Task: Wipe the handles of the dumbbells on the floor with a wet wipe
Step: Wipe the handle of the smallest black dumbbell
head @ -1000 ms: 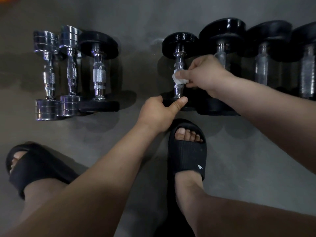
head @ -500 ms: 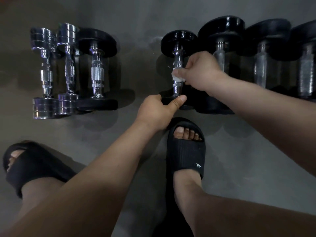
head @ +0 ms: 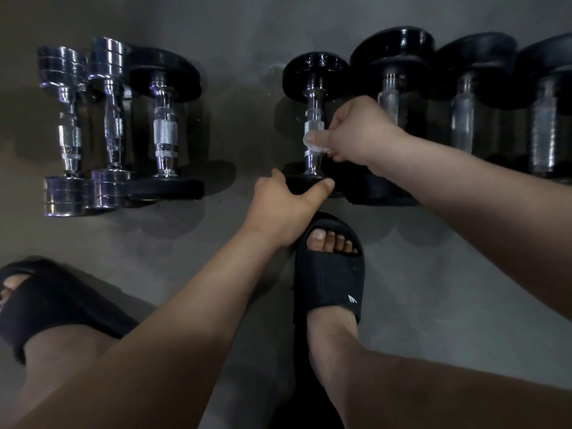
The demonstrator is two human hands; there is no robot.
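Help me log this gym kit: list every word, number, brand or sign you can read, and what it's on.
No words or numbers can be read anywhere.
On the black slide sandal: a white logo mark, a shape only, no letters.
On the far plate of the small black dumbbell: glossy bumps, possibly raised marking, too blurred to read.

Smooth grey floor (head: pixel 241 119) lies in dim light

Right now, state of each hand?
Left hand: grips the near plate of the small black dumbbell.
Right hand: pinches wet wipe on its handle.
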